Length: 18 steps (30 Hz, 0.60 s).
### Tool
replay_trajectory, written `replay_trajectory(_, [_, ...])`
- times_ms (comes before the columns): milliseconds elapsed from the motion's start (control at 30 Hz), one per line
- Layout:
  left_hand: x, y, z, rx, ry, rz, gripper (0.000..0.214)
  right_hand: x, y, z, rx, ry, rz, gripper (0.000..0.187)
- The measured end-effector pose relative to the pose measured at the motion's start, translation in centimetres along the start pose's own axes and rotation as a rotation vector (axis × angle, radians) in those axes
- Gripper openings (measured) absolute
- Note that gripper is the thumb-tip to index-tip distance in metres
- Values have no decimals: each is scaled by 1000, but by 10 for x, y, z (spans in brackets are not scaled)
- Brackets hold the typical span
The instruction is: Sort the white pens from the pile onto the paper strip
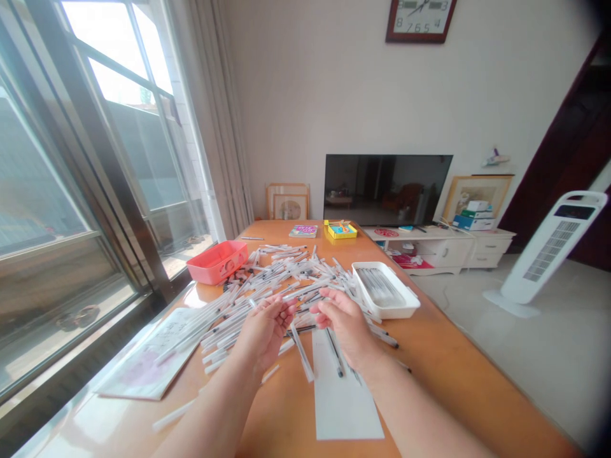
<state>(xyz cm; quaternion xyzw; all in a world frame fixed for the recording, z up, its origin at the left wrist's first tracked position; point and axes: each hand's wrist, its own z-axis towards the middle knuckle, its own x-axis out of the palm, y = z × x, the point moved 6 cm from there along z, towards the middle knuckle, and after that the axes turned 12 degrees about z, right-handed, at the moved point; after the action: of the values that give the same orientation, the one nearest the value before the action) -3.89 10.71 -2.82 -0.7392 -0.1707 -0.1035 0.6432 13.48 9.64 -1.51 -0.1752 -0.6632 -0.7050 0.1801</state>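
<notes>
A big heap of white pens (281, 280) covers the middle of the orange table (443, 362). My left hand (265, 326) is raised palm up over the heap's near edge, fingers curled round a white pen barrel. My right hand (342, 321) faces it a few centimetres away, fingers bent in a pinch on a small pen part I cannot make out. Below my hands lie a loose white pen (302, 352) and a black-tipped pen (335, 352) on a white paper sheet (344, 399).
A white tray (386, 289) with pens stands right of the heap, a red tray (217, 261) at the left. Printed paper (147, 362) lies near the window side. A yellow box (341, 229) and a booklet (303, 231) sit at the far end. A fan (548, 254) stands on the floor.
</notes>
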Motion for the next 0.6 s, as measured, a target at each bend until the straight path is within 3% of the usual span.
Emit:
replay_trajectory(133, [17, 8, -13, -74, 108, 32, 6, 6, -4, -1, -10, 60, -159, 40])
replay_trajectory(333, [32, 13, -22, -36, 261, 188, 17, 9, 9, -2, -206, 129, -181, 27])
replay_trajectory(433, [32, 11, -22, -6, 288, 277, 28, 3, 17, 0, -198, 76, -196, 31])
replay_trajectory(600, [22, 3, -15, 63, 203, 411, 36, -13, 42, 5, -237, -103, -205, 37])
